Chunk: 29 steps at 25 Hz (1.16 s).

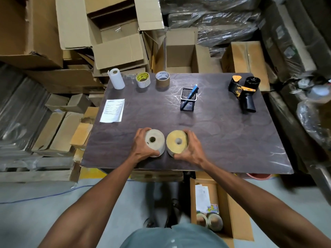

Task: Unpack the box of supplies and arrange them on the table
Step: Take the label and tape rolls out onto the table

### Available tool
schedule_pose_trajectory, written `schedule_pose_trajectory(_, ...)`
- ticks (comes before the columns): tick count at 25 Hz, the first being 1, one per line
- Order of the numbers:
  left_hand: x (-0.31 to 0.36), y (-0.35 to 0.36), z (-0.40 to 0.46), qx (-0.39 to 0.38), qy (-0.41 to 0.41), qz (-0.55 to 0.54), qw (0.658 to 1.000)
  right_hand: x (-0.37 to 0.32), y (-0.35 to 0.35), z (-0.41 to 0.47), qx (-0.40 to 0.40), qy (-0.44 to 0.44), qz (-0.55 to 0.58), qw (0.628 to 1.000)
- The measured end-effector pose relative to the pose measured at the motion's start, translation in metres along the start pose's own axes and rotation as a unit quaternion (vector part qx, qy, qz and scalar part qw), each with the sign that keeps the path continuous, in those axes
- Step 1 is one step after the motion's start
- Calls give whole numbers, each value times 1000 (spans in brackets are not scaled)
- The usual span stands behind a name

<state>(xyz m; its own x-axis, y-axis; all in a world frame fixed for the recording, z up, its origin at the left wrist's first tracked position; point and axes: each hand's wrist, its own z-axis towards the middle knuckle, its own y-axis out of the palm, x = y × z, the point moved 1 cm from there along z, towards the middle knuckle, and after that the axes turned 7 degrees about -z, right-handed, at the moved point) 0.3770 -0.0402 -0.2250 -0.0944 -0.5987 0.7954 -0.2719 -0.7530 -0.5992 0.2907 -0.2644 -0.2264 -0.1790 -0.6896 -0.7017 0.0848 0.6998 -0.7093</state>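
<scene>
I'm setting a white roll (155,142) and yellow roll (177,142) down at six o'clock, left hand (143,145) and right hand (189,149) each curled around one, while more rolls are waiting in the box (231,208).

Table (223,133) dark brown, swirled; 2 rolls: pale grey (156,141), yellow (176,141); pen holder (188,102) black mesh.

- Pale grey roll (155,140) stands on end at the bench's 6 o'clock edge.
- Yellow roll (177,141) stands beside it, at its 3 o'clock.
- Open supply box (231,212) sits on the floor.
</scene>
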Motion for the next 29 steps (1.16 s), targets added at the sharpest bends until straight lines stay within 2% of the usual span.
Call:
schedule_pose_trajectory(6, -16, 7, 2, -21, 2, -3, 1000, 9, 12, 0, -10, 14, 0, 1000)
schedule_pose_trajectory(17, -25, 10, -9, 0, 16, -1, 1000, 25, 19, -1, -49, 31, -5, 998)
schedule_pose_trajectory(24, -33, 0, -35, 48, -21, -24, 998, 33, 15, -11, -11, 91, 27, 995)
schedule_pose_trajectory(26, -40, 3, -51, 59, -57, -48, 996, 37, 20, -28, 0, 117, 48, 992)
schedule_pose_trajectory(29, -43, 14, -79, 65, -66, -101, 991, 41, 27, -54, 16, 137, 77, 987)
